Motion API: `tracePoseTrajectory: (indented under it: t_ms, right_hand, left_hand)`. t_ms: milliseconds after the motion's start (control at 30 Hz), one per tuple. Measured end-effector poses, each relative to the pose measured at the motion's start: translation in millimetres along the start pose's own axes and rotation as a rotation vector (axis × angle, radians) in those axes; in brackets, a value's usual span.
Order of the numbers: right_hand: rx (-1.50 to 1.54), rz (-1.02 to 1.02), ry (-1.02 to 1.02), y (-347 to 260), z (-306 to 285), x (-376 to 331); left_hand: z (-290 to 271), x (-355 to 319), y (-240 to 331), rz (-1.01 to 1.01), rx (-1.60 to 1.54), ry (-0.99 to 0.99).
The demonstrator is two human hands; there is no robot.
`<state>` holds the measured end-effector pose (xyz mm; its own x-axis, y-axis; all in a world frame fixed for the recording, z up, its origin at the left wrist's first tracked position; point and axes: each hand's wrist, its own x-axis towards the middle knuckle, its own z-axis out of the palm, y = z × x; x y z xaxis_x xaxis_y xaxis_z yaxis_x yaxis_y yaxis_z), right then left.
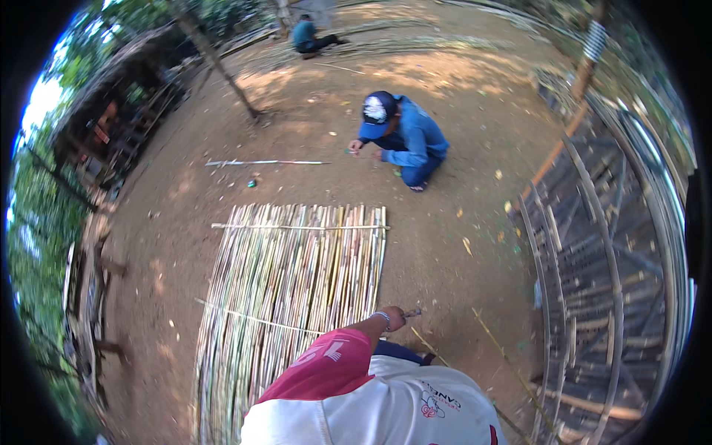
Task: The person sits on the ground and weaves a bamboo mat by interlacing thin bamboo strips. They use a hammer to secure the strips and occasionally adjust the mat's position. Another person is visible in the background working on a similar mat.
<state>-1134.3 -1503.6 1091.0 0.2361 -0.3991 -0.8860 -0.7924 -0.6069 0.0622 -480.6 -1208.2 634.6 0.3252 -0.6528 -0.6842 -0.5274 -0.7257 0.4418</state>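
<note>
My left arm, in a red sleeve, reaches forward from the lower edge. My left hand (393, 318), with a band at the wrist, is closed on a small pliers-like metal tool (413, 313), which sticks out to the right; its exact kind is too small to tell. The hand is just beyond the right edge of a mat of thin poles (297, 289) laid side by side on the ground. Two thin cross sticks, a far one (297, 227) and a nearer one (259, 320), run over the poles. My right hand is out of view, and my white shirt fills the lower middle.
A person in blue (415, 137) crouches beyond the mat, hands near the ground. Another person (308, 35) sits farther back. A stick (267, 162) and a small green object (252, 183) lie past the mat. Long thin stems (504, 356) lie rightward, near a slatted wooden structure (601, 282).
</note>
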Motion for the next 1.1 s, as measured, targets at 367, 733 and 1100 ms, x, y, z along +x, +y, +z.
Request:
tracePoseTrajectory:
  t_ms: [367,733,1100]
  right_hand:
    - [-1.071,0.110,0.484,-208.4,-221.2,18.7]
    - [-1.359,-0.502,0.989,-397.8,-142.2,-142.6]
    - [-1.489,-1.008,0.962,-544.7,-25.1,-166.9]
  left_hand:
    - [176.2,-211.7,-66.7,-0.516,-0.724,0.566]
    - [691.3,-522.1,-34.8,-1.455,-1.203,0.779]
    - [772.0,-474.7,254.7,-1.623,-1.841,0.776]
